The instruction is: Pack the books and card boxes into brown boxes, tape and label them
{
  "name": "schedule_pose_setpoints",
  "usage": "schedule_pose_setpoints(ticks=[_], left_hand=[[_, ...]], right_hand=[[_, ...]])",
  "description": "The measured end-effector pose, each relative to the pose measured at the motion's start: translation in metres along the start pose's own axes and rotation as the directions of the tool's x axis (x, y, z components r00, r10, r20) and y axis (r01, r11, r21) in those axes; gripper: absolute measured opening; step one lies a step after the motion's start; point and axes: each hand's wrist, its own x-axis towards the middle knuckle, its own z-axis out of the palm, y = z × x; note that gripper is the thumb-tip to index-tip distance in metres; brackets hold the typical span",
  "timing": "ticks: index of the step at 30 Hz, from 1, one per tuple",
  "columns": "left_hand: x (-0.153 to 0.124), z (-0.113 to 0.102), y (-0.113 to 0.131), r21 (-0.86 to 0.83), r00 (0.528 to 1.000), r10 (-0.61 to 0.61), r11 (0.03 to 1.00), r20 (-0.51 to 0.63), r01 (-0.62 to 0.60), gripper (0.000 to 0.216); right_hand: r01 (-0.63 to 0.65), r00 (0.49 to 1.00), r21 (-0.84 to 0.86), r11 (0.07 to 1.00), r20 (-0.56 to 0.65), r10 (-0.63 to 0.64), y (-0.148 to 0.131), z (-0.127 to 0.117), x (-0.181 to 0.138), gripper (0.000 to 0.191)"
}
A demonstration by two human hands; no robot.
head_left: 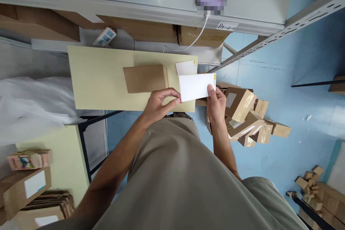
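Both my hands hold a white rectangular label sheet (pixel 195 86) above the near right corner of a pale wooden board (pixel 94 79). My left hand (pixel 160 102) pinches its left edge with thumb and fingers closed. My right hand (pixel 215 102) grips its right end, thumb on top near a small yellow mark. A small closed brown cardboard box (pixel 145 78) lies on the board just left of the sheet. A second white sheet (pixel 185 67) lies flat on the board behind the held one.
A pile of taped brown boxes (pixel 248 115) lies on the blue floor at right. More cardboard boxes (pixel 29 183) sit lower left, small ones (pixel 312 183) lower right. A grey shelf (pixel 161 3) with a white cable (pixel 198 36) and a power strip (pixel 105 36) runs along the back.
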Motion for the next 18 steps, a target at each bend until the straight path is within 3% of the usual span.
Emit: schedule_pose_setpoints(ticks=[6, 9, 14, 18], left_hand=[[-0.006, 0.004, 0.002, 0.036, 0.999, 0.041, 0.998, 0.021, -0.042, 0.021], [-0.009, 0.007, -0.001, 0.059, 0.998, 0.048, 0.997, 0.027, -0.050, 0.018], [-0.016, 0.013, -0.010, 0.100, 0.999, 0.013, 0.995, -0.050, -0.008, 0.014], [-0.018, 0.017, -0.003, 0.127, 0.998, 0.045, 0.991, -0.037, -0.040, 0.018]], right_hand=[[0.018, 0.999, 0.013, 1.000, -0.027, -0.018, 0.004, -0.002, -0.008, 0.045], [0.035, 0.999, -0.067, 0.997, -0.010, -0.036, 0.005, -0.004, -0.010, 0.046], [0.169, 0.985, -0.356, 0.919, 0.090, -0.146, -0.002, -0.001, -0.016, 0.045], [0.303, 0.946, -0.363, 0.881, 0.229, -0.231, -0.024, 0.002, -0.034, 0.027]])
